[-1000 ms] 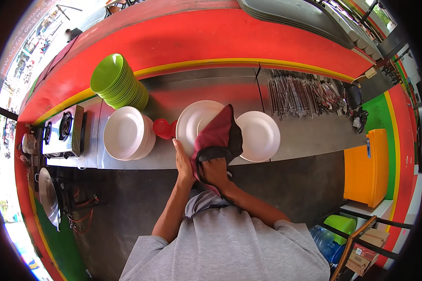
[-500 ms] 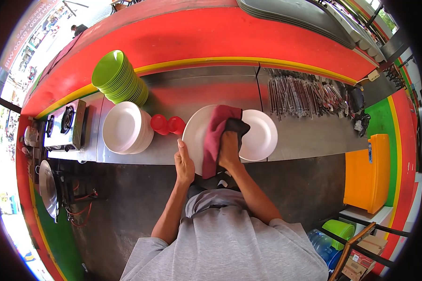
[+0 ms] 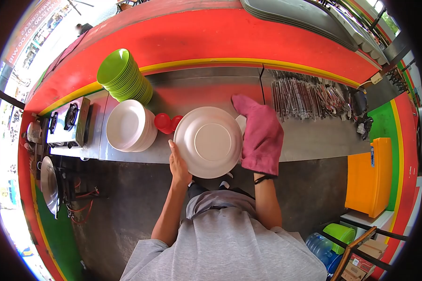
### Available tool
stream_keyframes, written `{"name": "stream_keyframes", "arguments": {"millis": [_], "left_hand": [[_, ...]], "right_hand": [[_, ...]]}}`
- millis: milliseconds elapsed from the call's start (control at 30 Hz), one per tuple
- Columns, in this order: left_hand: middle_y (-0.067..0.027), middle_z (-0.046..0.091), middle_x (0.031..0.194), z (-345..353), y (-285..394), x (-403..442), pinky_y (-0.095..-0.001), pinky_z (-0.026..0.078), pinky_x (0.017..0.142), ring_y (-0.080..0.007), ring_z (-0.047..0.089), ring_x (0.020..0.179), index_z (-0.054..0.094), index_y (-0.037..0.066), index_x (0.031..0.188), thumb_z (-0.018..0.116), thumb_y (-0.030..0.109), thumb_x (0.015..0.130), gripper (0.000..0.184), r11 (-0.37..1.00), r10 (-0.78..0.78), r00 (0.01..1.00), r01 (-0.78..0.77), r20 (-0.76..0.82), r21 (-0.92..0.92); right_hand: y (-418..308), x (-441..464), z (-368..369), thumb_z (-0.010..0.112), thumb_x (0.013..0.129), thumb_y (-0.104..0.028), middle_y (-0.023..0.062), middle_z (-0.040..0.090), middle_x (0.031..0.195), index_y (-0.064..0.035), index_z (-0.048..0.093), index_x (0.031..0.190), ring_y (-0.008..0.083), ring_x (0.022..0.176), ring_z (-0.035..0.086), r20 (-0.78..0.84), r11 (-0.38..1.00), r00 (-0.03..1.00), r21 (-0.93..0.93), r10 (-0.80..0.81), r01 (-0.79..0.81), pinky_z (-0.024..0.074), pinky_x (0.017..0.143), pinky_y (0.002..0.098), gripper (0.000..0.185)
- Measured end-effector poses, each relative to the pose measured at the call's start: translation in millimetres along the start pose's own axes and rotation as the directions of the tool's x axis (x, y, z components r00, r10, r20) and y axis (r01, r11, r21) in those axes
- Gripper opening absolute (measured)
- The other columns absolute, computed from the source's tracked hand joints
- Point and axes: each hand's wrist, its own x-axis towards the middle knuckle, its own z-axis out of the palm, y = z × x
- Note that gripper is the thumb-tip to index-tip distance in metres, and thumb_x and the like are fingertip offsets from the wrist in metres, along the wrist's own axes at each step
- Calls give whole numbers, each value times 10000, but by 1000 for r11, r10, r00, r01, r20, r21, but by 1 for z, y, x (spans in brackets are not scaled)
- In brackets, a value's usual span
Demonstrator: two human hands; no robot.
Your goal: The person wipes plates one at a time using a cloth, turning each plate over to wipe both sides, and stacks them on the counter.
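Observation:
A white plate is held up over the counter's near edge, a round ring on the side facing me. My left hand grips its left rim, thumb pointing up along the edge. A dark pink cloth drapes over my right hand, whose fingers it hides; only the wrist with a dark band shows below. The cloth touches or nearly touches the plate's right rim. Behind the two, a sliver of another white plate shows on the counter, mostly covered.
Left on the steel counter stand a stack of white bowls or plates, tall stacked green bowls and red cups. A gas stove sits farther left. Many wrapped utensils lie at right, above an orange bin.
The cloth and my right hand have moved from the plate's face to its right side. The plate has turned to show its ringed side, and the cloth now covers my right hand.

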Motion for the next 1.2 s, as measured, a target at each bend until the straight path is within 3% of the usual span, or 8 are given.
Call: {"name": "stream_keyframes", "arguments": {"millis": [167, 267, 667, 767, 967, 1067, 1167, 1200], "left_hand": [[-94, 703, 1075, 7, -6, -6, -304, 559, 823, -161, 679, 943, 621, -28, 1212, 438, 546, 1034, 628, 998, 55, 998, -56, 5, 38], [-103, 683, 1145, -1, -21, 1, -337, 575, 851, -179, 679, 1002, 581, -29, 1262, 470, 549, 1019, 637, 995, 89, 995, -91, 43, 42], [-109, 659, 1203, 12, -8, 2, -344, 568, 864, -191, 668, 1029, 558, -20, 1286, 458, 541, 1027, 626, 981, 186, 982, -185, 17, -65], [-98, 677, 1167, 0, -5, 3, -332, 571, 844, -177, 676, 993, 582, -15, 1265, 449, 519, 1038, 595, 990, 133, 980, -137, 146, 19], [-59, 719, 1009, -27, -4, 7, -289, 560, 754, -114, 670, 849, 647, -11, 1190, 443, 455, 1061, 524, 967, 79, 937, -156, 340, 202], [36, 653, 795, -39, -8, 11, -229, 449, 614, -36, 560, 723, 718, 0, 966, 578, 445, 1015, 469, 927, 124, 910, -250, 397, 281], [43, 620, 698, -24, 11, 0, -235, 405, 554, -34, 529, 654, 714, -23, 871, 664, 449, 964, 483, 773, 371, 794, -551, 482, 313], [7, 614, 644, -19, 23, 0, -239, 387, 518, -56, 526, 595, 700, -47, 801, 712, 581, 870, 632, 713, 438, 713, -647, 547, 272]], "right_hand": [[19, -37, 13, 584, 903, -302, 141, 491, 1261, -51, 386, 1323, 282, 1194, 482, 64, 958, 968, 143, 244, -250, 382, 1011, 395, 527], [34, -52, 32, 558, 935, -316, 120, 477, 1296, -60, 355, 1371, 255, 1209, 475, 50, 917, 936, 187, 349, -352, 382, 1024, 373, 545], [3, -66, 89, 408, 1088, -307, 30, 456, 1372, -96, 269, 1519, 166, 1266, 468, -77, 912, 932, 251, 353, -325, 391, 1071, 293, 499], [66, -60, 30, 405, 1089, -263, 31, 465, 1348, -78, 319, 1477, 157, 1252, 469, 114, 966, 991, -242, -69, 95, 394, 1069, 291, 438], [66, -26, -26, 440, 1070, -244, 42, 478, 1352, -67, 354, 1453, 159, 1242, 482, 149, 951, 988, -309, 27, 21, 407, 1056, 291, 430], [57, -17, -40, 459, 1060, -242, 47, 489, 1348, -63, 367, 1446, 165, 1234, 492, 170, 955, 980, -292, 99, -45, 416, 1049, 295, 434], [51, -15, -47, 478, 1050, -239, 52, 500, 1343, -59, 381, 1439, 171, 1226, 502, 191, 956, 972, -282, 134, -77, 425, 1042, 299, 439], [49, -16, -49, 484, 1047, -239, 54, 504, 1341, -58, 385, 1436, 174, 1224, 505, 198, 957, 970, -277, 144, -85, 429, 1040, 301, 440]]}}
